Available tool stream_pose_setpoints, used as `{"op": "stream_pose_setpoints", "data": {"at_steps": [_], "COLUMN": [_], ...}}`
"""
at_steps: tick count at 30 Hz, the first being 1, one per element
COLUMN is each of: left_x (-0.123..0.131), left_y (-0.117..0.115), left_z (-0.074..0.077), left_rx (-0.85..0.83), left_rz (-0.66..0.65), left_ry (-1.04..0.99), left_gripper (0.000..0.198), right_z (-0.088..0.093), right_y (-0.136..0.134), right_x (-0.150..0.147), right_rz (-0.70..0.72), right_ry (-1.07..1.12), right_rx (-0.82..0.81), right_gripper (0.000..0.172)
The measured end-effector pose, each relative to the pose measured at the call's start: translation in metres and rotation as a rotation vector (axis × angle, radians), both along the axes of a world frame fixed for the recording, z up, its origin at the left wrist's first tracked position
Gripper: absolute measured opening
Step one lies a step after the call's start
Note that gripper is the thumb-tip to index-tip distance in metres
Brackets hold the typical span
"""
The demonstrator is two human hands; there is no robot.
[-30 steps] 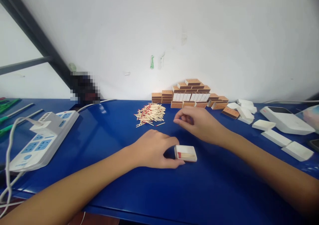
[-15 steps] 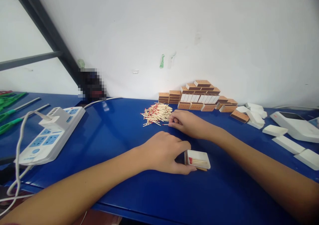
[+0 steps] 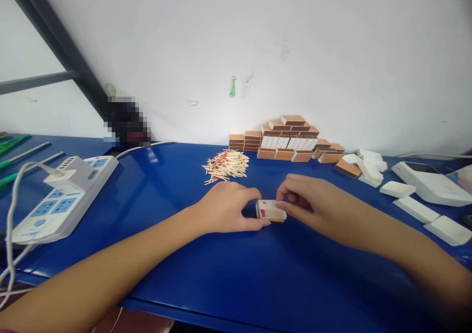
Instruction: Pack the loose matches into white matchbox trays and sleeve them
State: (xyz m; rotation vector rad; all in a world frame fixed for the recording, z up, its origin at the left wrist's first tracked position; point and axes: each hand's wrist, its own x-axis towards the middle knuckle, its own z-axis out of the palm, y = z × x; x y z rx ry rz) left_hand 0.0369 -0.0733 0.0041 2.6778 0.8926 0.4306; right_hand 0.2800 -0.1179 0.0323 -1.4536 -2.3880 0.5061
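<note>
My left hand (image 3: 232, 206) grips a small matchbox (image 3: 277, 220) by its left end, thumb in front and fingers behind. Its white tray faces up and holds several red-tipped matches (image 3: 268, 213) lying side by side. My right hand (image 3: 304, 198) is closed in a pinch at the tray's right end. From its fingertips a match (image 3: 271, 204) reaches left over the tray, red head on the left. Beyond my left hand lies a loose pile of matches (image 3: 228, 165) with red heads.
Stacked matchboxes (image 3: 289, 141) line the wall. White empty trays (image 3: 416, 210) and a white device (image 3: 431, 183) with a dark panel lie at the right. On the left are a power strip (image 3: 62, 200) with a white cable and green-handled tools (image 3: 22, 171).
My right hand has come from the match pile back to the tray, bringing a match. My left hand and the matchbox have shifted slightly left and away from me. The view has shifted slightly.
</note>
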Motion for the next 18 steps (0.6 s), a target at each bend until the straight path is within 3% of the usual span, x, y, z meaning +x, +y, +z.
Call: {"op": "stream_pose_setpoints", "data": {"at_steps": [5, 11, 15, 18], "left_x": [-0.001, 0.003, 0.006, 0.006], "left_y": [0.0, -0.011, -0.018, -0.019], "left_z": [0.003, 0.002, -0.004, -0.008], "left_rx": [0.026, 0.056, 0.099, 0.113], "left_rz": [0.008, -0.1, -0.158, -0.205], "left_ry": [0.022, 0.07, 0.056, 0.029], "left_gripper": [0.037, 0.039, 0.041, 0.043], "right_z": [-0.004, 0.007, -0.002, -0.008], "right_y": [0.001, 0.023, 0.051, 0.068], "right_x": [-0.005, -0.006, -0.032, -0.063], "right_rz": [0.045, -0.055, 0.02, 0.111], "right_ry": [-0.02, 0.073, 0.089, 0.05], "right_rx": [0.036, 0.137, 0.098, 0.171], "right_gripper": [0.013, 0.015, 0.013, 0.013]}}
